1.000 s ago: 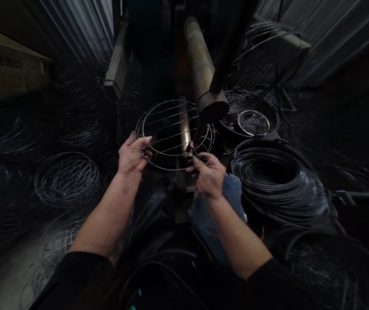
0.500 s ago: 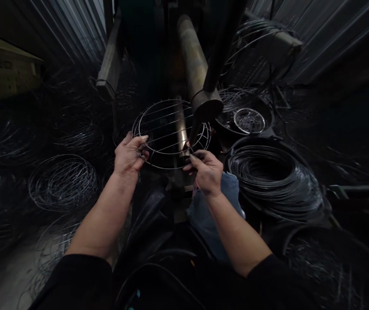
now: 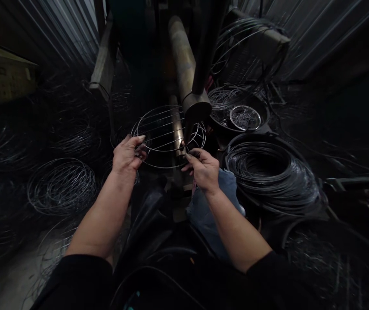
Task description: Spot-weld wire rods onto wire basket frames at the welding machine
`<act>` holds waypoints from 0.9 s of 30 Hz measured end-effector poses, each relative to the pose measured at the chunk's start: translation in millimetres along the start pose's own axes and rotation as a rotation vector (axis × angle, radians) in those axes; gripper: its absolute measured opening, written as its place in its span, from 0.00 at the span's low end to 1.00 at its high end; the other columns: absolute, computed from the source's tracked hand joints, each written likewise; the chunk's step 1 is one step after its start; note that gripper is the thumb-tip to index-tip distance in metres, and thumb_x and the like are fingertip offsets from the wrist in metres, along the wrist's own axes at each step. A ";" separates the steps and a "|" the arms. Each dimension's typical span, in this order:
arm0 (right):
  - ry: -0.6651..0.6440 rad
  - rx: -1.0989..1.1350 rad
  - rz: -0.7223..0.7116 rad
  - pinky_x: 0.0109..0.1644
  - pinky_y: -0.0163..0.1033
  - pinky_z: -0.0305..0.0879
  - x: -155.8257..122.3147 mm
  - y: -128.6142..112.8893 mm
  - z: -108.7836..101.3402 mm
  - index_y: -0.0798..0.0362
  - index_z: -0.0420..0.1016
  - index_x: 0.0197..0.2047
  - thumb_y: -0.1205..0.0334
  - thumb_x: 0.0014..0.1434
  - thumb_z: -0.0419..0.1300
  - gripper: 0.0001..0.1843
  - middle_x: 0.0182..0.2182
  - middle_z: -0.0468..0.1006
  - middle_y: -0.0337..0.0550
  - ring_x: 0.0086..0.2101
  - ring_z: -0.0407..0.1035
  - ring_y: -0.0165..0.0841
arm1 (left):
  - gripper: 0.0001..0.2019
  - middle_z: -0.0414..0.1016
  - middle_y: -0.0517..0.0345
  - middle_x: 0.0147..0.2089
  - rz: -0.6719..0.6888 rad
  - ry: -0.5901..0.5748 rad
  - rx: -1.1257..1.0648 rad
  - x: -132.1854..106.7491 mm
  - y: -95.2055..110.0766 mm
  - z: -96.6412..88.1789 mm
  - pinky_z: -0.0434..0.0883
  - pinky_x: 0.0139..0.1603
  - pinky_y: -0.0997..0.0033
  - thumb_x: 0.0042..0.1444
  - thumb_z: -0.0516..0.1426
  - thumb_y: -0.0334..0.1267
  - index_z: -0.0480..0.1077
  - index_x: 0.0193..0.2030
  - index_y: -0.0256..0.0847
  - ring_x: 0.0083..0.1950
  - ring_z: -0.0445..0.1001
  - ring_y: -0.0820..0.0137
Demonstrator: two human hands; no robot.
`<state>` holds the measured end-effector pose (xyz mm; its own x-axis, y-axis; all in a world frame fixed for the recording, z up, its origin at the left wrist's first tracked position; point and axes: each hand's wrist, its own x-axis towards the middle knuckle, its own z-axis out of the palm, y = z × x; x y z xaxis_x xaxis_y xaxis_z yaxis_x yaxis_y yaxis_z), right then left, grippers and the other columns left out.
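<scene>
A round wire rack (image 3: 163,167), with two rings and parallel cross wires, is held roughly level in front of me. My left hand (image 3: 128,153) grips its left edge, thumb on top and fingers curled below. At the rack's front right, my right hand (image 3: 203,168) is closed in a pinch close to the rim; what lies between thumb and finger is too small to make out. Just beyond these fingertips, a dark pointed upper electrode (image 3: 189,128) meets the rim above a brass-coloured lower rod (image 3: 177,125). A thick metal cylinder (image 3: 182,56) carries the upper electrode.
On my right stand a tub with a large wire coil (image 3: 268,176) and a bin holding a round metal bowl (image 3: 245,118). Wire rings (image 3: 62,186) are heaped at left. A blue cloth (image 3: 208,215) hangs below my right hand. Wooden beams (image 3: 103,64) flank the machine.
The view has shifted slightly, so the machine appears further left. Both hands keep their places on or at the rack, which has moved slightly right relative to the electrode.
</scene>
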<state>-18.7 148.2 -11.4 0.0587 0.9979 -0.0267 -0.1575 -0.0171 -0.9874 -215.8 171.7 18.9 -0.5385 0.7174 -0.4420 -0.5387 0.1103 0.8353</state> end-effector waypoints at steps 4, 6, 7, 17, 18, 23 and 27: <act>-0.008 0.015 -0.001 0.15 0.28 0.56 -0.4 0.8 1.8 0.54 0.73 0.33 0.55 0.49 0.64 0.12 0.24 0.75 0.33 0.15 0.68 0.25 | 0.22 0.67 0.66 0.24 -0.011 -0.001 -0.009 -0.4 2.9 2.5 0.58 0.20 0.79 0.30 0.64 0.25 0.62 0.33 0.41 0.21 0.67 0.76; -0.005 0.021 -0.002 0.16 0.28 0.58 -0.1 1.9 2.7 0.54 0.73 0.33 0.55 0.49 0.64 0.11 0.24 0.75 0.33 0.14 0.67 0.24 | 0.23 0.67 0.66 0.24 -0.021 -0.003 -0.007 -0.6 3.5 3.3 0.57 0.20 0.79 0.30 0.64 0.25 0.62 0.34 0.41 0.21 0.67 0.76; -0.005 0.027 -0.001 0.15 0.28 0.57 0.2 2.6 3.0 0.54 0.73 0.32 0.55 0.49 0.63 0.11 0.23 0.75 0.33 0.14 0.66 0.24 | 0.22 0.67 0.65 0.24 -0.026 -0.001 -0.006 -0.9 3.2 3.5 0.57 0.20 0.79 0.31 0.64 0.25 0.62 0.35 0.41 0.21 0.67 0.76; 0.129 0.065 -0.066 0.17 0.29 0.55 -3.9 -3.3 -11.7 0.56 0.77 0.33 0.54 0.48 0.67 0.13 0.24 0.77 0.39 0.21 0.72 0.29 | 0.23 0.72 0.59 0.29 -0.013 -0.073 0.118 12.4 3.7 -7.1 0.67 0.24 0.73 0.33 0.68 0.34 0.68 0.40 0.40 0.25 0.71 0.71; 0.160 0.042 -0.086 0.18 0.29 0.57 -7.2 -4.3 -18.2 0.56 0.78 0.33 0.54 0.49 0.67 0.13 0.24 0.77 0.39 0.22 0.72 0.29 | 0.22 0.72 0.57 0.30 0.006 -0.089 0.160 18.7 6.9 -6.8 0.67 0.24 0.73 0.35 0.69 0.37 0.69 0.39 0.40 0.25 0.71 0.71; -0.033 -0.250 0.080 0.17 0.32 0.56 -36.9 0.0 -54.6 0.55 0.77 0.35 0.55 0.47 0.68 0.15 0.17 0.73 0.34 0.14 0.64 0.27 | 0.26 0.73 0.56 0.32 0.046 -0.216 0.238 39.5 19.0 -1.7 0.67 0.23 0.75 0.35 0.67 0.31 0.71 0.46 0.39 0.26 0.72 0.72; 0.010 -0.320 0.039 0.18 0.33 0.57 -54.2 0.0 -62.4 0.54 0.77 0.31 0.55 0.49 0.68 0.11 0.16 0.72 0.34 0.14 0.61 0.26 | 0.27 0.71 0.60 0.28 0.047 -0.163 0.163 24.9 10.6 -10.8 0.65 0.21 0.78 0.35 0.65 0.26 0.71 0.47 0.38 0.24 0.71 0.74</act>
<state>39.7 90.3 -19.7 0.0683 0.9955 -0.0652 0.1579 -0.0753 -0.9846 -241.9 183.3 13.3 -0.4416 0.8247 -0.3532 -0.3966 0.1736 0.9014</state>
